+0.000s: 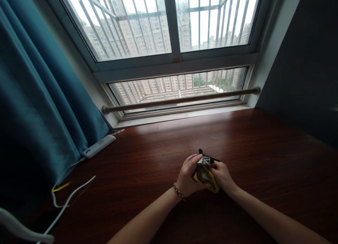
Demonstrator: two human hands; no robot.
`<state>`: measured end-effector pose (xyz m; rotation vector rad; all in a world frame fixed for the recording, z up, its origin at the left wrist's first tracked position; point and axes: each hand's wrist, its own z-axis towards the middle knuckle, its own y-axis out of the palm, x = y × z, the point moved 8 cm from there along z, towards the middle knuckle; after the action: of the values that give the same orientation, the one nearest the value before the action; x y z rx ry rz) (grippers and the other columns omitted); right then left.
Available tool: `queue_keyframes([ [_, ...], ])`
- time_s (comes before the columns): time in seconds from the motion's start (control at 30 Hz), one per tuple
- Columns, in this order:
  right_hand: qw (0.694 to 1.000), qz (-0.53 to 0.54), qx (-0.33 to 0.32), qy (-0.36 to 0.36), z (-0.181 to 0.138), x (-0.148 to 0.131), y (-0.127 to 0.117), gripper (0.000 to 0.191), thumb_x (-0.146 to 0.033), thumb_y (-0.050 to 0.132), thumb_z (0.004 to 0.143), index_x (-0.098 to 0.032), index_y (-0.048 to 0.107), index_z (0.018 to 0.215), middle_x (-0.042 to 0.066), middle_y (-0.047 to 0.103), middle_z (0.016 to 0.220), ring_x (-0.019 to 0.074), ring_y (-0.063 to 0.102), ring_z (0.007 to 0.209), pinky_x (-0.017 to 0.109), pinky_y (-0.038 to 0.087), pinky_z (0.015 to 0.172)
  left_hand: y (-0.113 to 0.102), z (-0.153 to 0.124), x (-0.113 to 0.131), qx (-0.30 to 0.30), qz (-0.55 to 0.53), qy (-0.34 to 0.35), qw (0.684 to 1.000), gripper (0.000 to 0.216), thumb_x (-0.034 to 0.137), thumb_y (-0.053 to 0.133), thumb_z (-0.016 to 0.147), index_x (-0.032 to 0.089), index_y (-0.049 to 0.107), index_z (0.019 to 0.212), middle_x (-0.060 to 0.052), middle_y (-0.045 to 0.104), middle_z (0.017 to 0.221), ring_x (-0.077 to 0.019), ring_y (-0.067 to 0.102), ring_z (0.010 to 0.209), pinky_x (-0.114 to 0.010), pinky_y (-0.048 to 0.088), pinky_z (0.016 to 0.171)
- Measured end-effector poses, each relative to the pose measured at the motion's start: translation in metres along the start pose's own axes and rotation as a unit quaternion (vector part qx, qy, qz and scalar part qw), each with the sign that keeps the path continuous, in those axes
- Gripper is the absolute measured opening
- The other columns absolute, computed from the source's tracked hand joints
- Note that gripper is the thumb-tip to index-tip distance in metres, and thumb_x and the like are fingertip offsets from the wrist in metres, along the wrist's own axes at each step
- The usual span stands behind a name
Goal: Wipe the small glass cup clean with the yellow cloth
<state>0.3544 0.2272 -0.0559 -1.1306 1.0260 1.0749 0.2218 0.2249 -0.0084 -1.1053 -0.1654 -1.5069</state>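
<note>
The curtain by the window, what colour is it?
Teal blue curtain, seen in the head view.

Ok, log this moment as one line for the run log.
left hand: holding yellow-black packet | right hand: holding same packet | packet: just above wooden desk | nearby: white power strip, far left

I cannot read any text, label, brand, number or sign here. The small yellow and black packet that my left hand and right hand hold together above the desk has a shiny clear face, but any printing on it is too small and blurred for me to make out. The white power strip at the far left of the desk, near the curtain, shows a small dark mark at one end that I cannot read. The buildings beyond the window carry no lettering that I can make out.
</note>
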Motion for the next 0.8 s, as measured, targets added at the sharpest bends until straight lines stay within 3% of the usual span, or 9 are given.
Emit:
queue_keyframes([
  [0.1, 0.999, -0.039, -0.021, -0.020, -0.002, -0.006, 0.004, 0.017, -0.023, 0.053, 0.073, -0.012, 0.065, 0.076, 0.002, 0.060, 0.072, 0.0176, 0.055, 0.067, 0.023, 0.040, 0.060, -0.002, 0.001, -0.007, -0.021, -0.018, -0.026, 0.999, 0.084, 0.048, 0.075, 0.053, 0.017, 0.045, 0.125, -0.012, 0.040, 0.131, -0.0307, 0.027, 0.126, -0.044, 0.027, 0.104],
  [0.23, 0.993, -0.103, -0.034, -0.044, -0.004, -0.014, 0.006, 0.014, -0.018, 0.055, 0.072, -0.016, 0.066, 0.081, 0.000, 0.061, 0.074, 0.0153, 0.055, 0.067, 0.021, 0.037, 0.060, 0.000, 0.002, -0.016, -0.054, -0.042, -0.046, 0.997, 0.057, 0.058, 0.054, 0.073, 0.019, 0.057, 0.115, -0.009, 0.042, 0.131, -0.0298, 0.024, 0.128, -0.047, 0.021, 0.105],
  [0.33, 0.993, -0.103, -0.029, -0.045, -0.005, -0.016, 0.006, 0.016, -0.018, 0.054, 0.072, -0.015, 0.066, 0.082, 0.000, 0.061, 0.076, 0.0157, 0.055, 0.068, 0.022, 0.037, 0.061, 0.003, 0.001, -0.019, -0.054, -0.058, -0.047, 0.996, 0.058, 0.058, 0.042, 0.081, 0.018, 0.052, 0.121, -0.010, 0.036, 0.135, -0.0294, 0.021, 0.130, -0.048, 0.015, 0.106],
  [0.43, 0.996, -0.086, -0.020, -0.034, -0.004, -0.015, 0.005, 0.016, -0.018, 0.050, 0.072, -0.012, 0.064, 0.077, 0.002, 0.061, 0.074, 0.0169, 0.054, 0.068, 0.022, 0.038, 0.060, 0.005, 0.001, -0.017, -0.043, -0.082, -0.035, 0.995, 0.073, 0.067, 0.036, 0.078, 0.016, 0.039, 0.131, -0.012, 0.032, 0.137, -0.0302, 0.023, 0.129, -0.048, 0.016, 0.106],
  [0.5, 0.998, -0.057, -0.011, -0.019, -0.003, -0.012, 0.003, 0.017, -0.020, 0.049, 0.071, -0.011, 0.063, 0.074, 0.003, 0.060, 0.073, 0.0180, 0.054, 0.069, 0.023, 0.039, 0.060, 0.005, 0.001, -0.013, -0.032, -0.097, -0.028, 0.994, 0.087, 0.070, 0.042, 0.072, 0.014, 0.027, 0.137, -0.015, 0.029, 0.137, -0.0307, 0.026, 0.127, -0.046, 0.021, 0.105],
  [0.57, 1.000, -0.025, -0.001, 0.008, -0.001, -0.005, 0.001, 0.020, -0.024, 0.049, 0.071, -0.011, 0.063, 0.076, 0.004, 0.061, 0.074, 0.0193, 0.055, 0.070, 0.023, 0.040, 0.060, 0.005, 0.001, -0.009, -0.026, -0.105, -0.025, 0.994, 0.095, 0.062, 0.059, 0.066, 0.015, 0.020, 0.138, -0.016, 0.027, 0.137, -0.0307, 0.029, 0.126, -0.044, 0.024, 0.105],
  [0.67, 0.999, -0.011, 0.011, 0.044, 0.001, 0.005, -0.003, 0.024, -0.029, 0.050, 0.071, -0.009, 0.063, 0.077, 0.005, 0.061, 0.073, 0.0212, 0.055, 0.069, 0.024, 0.041, 0.058, 0.008, 0.001, -0.006, -0.026, -0.104, -0.027, 0.994, 0.096, 0.038, 0.075, 0.059, 0.019, 0.022, 0.137, -0.015, 0.030, 0.136, -0.0297, 0.032, 0.125, -0.043, 0.026, 0.105],
  [0.8, 0.999, -0.029, 0.000, 0.036, 0.003, 0.006, -0.004, 0.023, -0.028, 0.052, 0.071, -0.009, 0.064, 0.075, 0.005, 0.061, 0.074, 0.0214, 0.055, 0.069, 0.025, 0.040, 0.059, 0.009, 0.000, -0.006, -0.028, -0.110, -0.036, 0.993, 0.093, 0.032, 0.076, 0.059, 0.019, 0.024, 0.136, -0.014, 0.037, 0.132, -0.0279, 0.041, 0.118, -0.040, 0.035, 0.100],
])
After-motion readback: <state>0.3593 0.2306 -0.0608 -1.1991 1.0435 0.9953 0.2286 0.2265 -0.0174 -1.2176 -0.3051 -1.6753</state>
